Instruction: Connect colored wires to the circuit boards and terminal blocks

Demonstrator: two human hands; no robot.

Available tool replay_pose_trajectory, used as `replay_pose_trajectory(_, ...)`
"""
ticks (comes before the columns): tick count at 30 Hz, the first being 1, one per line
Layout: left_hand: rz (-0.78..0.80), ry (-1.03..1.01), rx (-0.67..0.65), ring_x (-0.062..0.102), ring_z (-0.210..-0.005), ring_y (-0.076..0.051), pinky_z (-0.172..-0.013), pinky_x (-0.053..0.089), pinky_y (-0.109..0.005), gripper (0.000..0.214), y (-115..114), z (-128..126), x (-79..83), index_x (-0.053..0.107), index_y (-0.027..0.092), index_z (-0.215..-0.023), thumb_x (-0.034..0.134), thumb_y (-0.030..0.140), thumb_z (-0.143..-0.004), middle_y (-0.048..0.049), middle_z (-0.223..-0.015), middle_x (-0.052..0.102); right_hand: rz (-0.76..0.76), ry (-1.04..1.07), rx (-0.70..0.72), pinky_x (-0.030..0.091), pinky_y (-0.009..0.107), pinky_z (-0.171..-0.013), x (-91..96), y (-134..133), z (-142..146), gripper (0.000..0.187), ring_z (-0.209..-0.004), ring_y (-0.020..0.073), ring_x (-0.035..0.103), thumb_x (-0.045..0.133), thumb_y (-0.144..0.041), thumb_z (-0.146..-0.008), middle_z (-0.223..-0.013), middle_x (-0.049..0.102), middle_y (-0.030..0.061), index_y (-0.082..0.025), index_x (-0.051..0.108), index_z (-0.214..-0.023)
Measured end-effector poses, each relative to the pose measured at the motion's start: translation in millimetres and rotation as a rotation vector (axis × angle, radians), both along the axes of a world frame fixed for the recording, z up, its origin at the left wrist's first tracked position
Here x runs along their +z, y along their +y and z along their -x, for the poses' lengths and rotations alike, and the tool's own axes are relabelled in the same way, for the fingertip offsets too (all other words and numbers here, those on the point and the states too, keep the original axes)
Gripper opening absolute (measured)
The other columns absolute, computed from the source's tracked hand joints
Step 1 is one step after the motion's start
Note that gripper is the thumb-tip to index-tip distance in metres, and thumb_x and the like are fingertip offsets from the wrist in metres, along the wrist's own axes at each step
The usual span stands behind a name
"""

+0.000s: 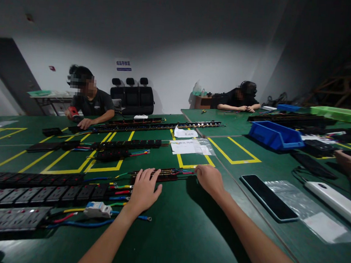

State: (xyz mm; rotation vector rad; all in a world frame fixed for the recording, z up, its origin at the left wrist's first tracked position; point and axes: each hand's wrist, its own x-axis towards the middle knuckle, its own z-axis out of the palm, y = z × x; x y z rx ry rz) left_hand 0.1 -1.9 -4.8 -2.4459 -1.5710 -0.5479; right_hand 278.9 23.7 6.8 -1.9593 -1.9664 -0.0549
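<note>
Strip (169, 175) lies partly under the left hand (143, 190), fingers spread; the right hand (210, 180) curls at the wires (187, 171) beyond, though I cannot tell whether it pinches them. A hard tug could drag the strip loose.

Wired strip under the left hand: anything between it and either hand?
Nothing visible. The left hand lies over the strip, and the right hand is curled at the strip's wires. The phone lies off to the right, not between them.
</note>
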Motion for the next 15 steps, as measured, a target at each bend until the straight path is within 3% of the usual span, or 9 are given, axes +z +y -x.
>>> replay_pose_trajectory(3, -0.005, 0.003, -0.002, 0.05, -0.133, -0.029, -0.119, 0.032, -0.055, 0.05, 0.0, 0.0, 0.0, 0.051, 0.021, -0.144, 0.049, 0.039, -0.097, -0.0113, -0.14, 0.058, 0.059, 0.005, 0.025, 0.041, 0.026, -0.076, -3.4, 1.9, 0.3, 0.035, -0.093, 0.019, 0.068, 0.043, -0.015, -0.094, -0.098, 0.077, 0.0055, -0.024, 0.077, -0.099)
replay_pose_trajectory(7, -0.026, 0.004, -0.009, 0.051, -0.132, -0.029, -0.118, 0.032, -0.055, 0.049, -0.3, -0.2, 0.0, 0.052, 0.022, -0.142, 0.05, 0.037, -0.096, -0.012, -0.138, 0.058, 0.001, 0.018, 0.001, 0.042, 0.026, -0.077, -5.3, 2.6, -1.3, 0.035, -0.095, 0.0188, 0.068, 0.043, -0.016, -0.094, -0.101, 0.076, 0.0047, -0.024, 0.075, -0.106)
replay_pose_trajectory(15, -0.017, 0.006, -0.002, 0.051, -0.131, -0.029, -0.119, 0.032, -0.054, 0.05, -1.1, -0.7, 2.3, 0.052, 0.021, -0.142, 0.05, 0.037, -0.095, -0.0115, -0.138, 0.059, 0.039, 0.014, 0.023, 0.043, 0.026, -0.078, -5.6, 2.1, 0.5, 0.036, -0.095, 0.0196, 0.068, 0.041, -0.014, -0.094, -0.1, 0.076, 0.0073, -0.022, 0.075, -0.104)
